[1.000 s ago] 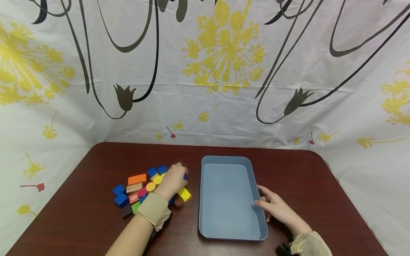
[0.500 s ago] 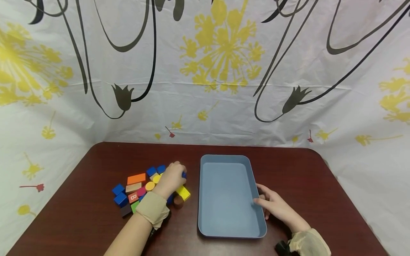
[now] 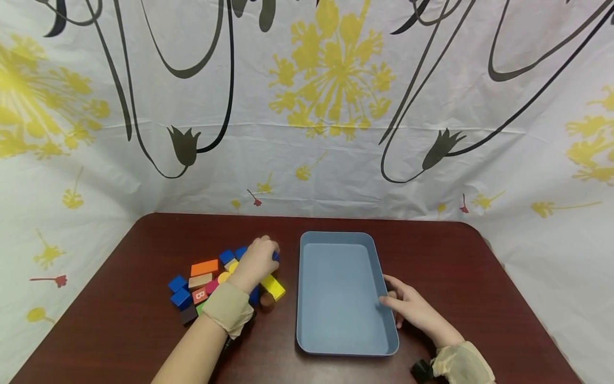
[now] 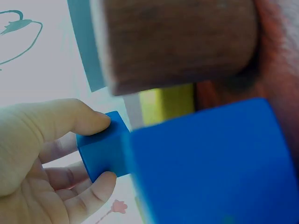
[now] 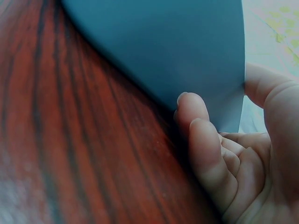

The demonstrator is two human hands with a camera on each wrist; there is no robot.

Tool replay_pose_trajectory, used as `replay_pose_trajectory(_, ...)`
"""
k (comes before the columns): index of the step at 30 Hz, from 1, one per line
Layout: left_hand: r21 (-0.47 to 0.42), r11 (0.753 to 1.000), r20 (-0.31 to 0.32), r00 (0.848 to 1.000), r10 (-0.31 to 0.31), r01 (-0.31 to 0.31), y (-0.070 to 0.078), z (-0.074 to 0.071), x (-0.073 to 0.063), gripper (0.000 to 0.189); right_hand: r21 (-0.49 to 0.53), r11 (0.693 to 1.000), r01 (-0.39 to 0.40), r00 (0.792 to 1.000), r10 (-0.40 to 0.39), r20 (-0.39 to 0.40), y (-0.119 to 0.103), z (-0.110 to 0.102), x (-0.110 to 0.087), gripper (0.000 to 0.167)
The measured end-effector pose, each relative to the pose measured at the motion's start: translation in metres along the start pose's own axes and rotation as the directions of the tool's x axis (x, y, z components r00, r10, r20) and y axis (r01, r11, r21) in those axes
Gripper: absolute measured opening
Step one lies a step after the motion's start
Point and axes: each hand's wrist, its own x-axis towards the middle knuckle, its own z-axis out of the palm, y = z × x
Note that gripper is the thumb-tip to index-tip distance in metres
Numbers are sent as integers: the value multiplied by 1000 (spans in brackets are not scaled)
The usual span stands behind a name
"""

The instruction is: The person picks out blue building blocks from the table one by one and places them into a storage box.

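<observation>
My left hand (image 3: 258,261) pinches a blue cube (image 4: 103,150) between thumb and fingers, over the right part of a cluster of blocks. In the head view only a corner of that cube shows past the fingers. A yellow block (image 3: 273,288) and a brown round block (image 3: 267,300) lie just below the hand. In the left wrist view, another blue block (image 4: 215,168) fills the near foreground. My right hand (image 3: 413,309) grips the right side of a blue-grey tray (image 3: 344,298), thumb over the rim and fingers curled against the outer wall (image 5: 187,56).
Left of the hand lie an orange block (image 3: 204,268), blue cubes (image 3: 181,299), a red block marked B (image 3: 199,296) and a dark block (image 3: 188,314). The dark wooden table (image 3: 110,330) ends at a patterned white curtain (image 3: 220,186) behind.
My left hand has risen slightly away from me with the blue cube, baring more of the yellow block. My right hand and the tray stay nearly where they were.
</observation>
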Motion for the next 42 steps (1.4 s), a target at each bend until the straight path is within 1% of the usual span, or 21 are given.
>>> replay_pose_trajectory(10, -25, 1000, 1, 1000, 10, -10, 12, -6, 6, 25, 8, 1000, 2, 1000, -2, -3, 1, 0, 0, 69)
replay_pose_trajectory(16, -2, 999, -7, 999, 50, -50, 22, -8, 11, 26, 9, 1000, 6, 1000, -6, -1, 1, -1, 0, 69)
replay_pose_trajectory(24, 2, 996, -19, 995, 93, -93, 37, -12, 18, 23, 19, 1000, -2, 1000, 1, 17, 2, -1, 0, 70)
replay_pose_trajectory(32, -32, 988, -11, 989, 148, -148, 56, -19, 27, 21, 21, 1000, -10, 1000, 10, 20, 2, -1, 0, 69)
replay_pose_trajectory(39, -33, 976, -41, 976, 215, -216, 76, -17, 34, 16, 24, 1000, -12, 1000, 11, 28, 0, -1, 1, 70)
replay_pose_trajectory(42, -27, 972, -41, 972, 232, -233, 84, -16, 36, 16, 29, 1000, -12, 999, 11, 30, 1, -1, 1, 70)
